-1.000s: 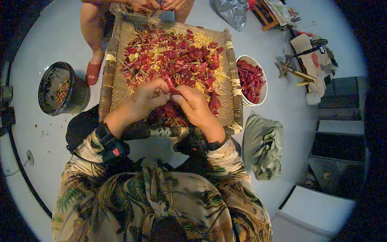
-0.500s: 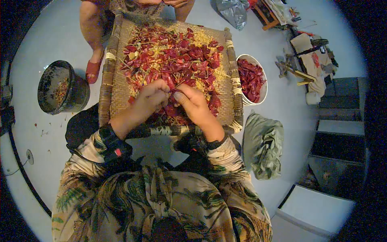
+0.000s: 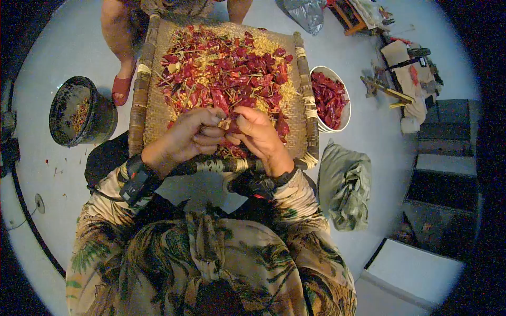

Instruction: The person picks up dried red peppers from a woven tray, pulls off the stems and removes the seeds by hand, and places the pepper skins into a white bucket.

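Over the near part of a woven tray [image 3: 154, 113] my left hand [image 3: 190, 135] and my right hand [image 3: 261, 138] meet, fingers pinched together. Between their fingertips is a dried chili pepper [image 3: 225, 124], its pale, opened inside partly showing; the fingers cover the rest. Dark red dried chilies [image 3: 232, 71] lie spread across the tray, many torn, with thin stems among them. Yellow seeds [image 3: 263, 48] are scattered beneath and around the chilies.
A white bucket [image 3: 330, 100] of red chilies stands right of the tray, a black bucket [image 3: 83, 111] with scraps to the left. A folded grey-green sack [image 3: 345, 184] lies on the floor at right. Another person's leg [image 3: 118, 37] and red slipper [image 3: 121, 90] are beyond the tray.
My hands have turned so the fingertips face each other, and a pale piece of chili now shows between them. The other person's hands at the top have left the view.
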The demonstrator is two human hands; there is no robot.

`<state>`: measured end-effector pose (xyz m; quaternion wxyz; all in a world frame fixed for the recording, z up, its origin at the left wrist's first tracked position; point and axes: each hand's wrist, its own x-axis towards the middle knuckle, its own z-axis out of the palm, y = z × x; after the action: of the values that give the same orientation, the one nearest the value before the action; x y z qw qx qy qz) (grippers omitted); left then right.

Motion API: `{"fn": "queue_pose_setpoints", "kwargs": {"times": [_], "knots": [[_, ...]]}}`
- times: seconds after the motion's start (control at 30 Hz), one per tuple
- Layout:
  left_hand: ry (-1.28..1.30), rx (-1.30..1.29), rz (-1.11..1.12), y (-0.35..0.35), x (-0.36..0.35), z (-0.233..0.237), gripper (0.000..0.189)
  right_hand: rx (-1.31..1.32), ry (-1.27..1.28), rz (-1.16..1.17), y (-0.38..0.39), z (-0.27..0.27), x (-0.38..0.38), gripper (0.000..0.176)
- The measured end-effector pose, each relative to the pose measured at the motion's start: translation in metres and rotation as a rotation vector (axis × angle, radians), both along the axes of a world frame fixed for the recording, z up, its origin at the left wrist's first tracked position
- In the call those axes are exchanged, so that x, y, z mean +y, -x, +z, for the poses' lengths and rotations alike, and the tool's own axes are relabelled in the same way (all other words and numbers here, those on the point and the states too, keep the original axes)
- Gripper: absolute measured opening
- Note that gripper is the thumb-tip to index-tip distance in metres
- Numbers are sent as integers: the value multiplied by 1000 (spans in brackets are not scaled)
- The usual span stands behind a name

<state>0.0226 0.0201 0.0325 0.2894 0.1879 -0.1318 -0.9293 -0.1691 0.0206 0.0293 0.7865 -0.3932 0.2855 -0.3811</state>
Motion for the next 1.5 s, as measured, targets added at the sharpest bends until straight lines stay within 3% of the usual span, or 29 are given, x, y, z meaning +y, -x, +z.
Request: {"fn": "queue_pose_setpoints", "kwargs": {"times": [0.4,0.5,0.6,0.63,0.8,0.93,1.0,1.1,1.2,1.27,1.3,1.37,1.4,1.5], "knots": [[-38,108,-60,-1,3,-7,5,-87,-154,-20,2,-2,5,36],[-56,78,-31,0,1,-11,4,-196,-154,37,5,-8,0,28],[258,-236,39,-2,-5,-13,3,310,191,80,10,0,-10,21],[334,-343,59,-1,-6,-15,4,549,413,38,7,4,-10,19],[812,-860,65,-6,-13,-21,5,877,917,-54,-2,13,-5,14],[657,-738,285,6,-12,-37,8,1021,1054,-221,-9,-1,4,8],[439,-639,293,9,-10,-31,9,1141,1006,-212,-9,2,6,10],[39,-401,201,5,-12,-25,10,1178,1161,-203,-4,-2,5,11],[345,-569,308,-7,-9,-54,2,1082,1297,-483,0,8,5,13],[505,-685,277,-22,0,-41,17,1053,1291,-671,19,30,-8,12],[549,-736,250,-26,1,-28,22,1118,1057,-697,26,37,-11,13],[603,-816,219,-22,0,-5,25,912,721,-712,47,29,-23,21],[540,-729,224,-18,-3,-6,22,799,546,-687,55,27,-27,25],[199,-255,233,-12,-20,-21,16,715,504,-750,76,7,-41,32]]}}
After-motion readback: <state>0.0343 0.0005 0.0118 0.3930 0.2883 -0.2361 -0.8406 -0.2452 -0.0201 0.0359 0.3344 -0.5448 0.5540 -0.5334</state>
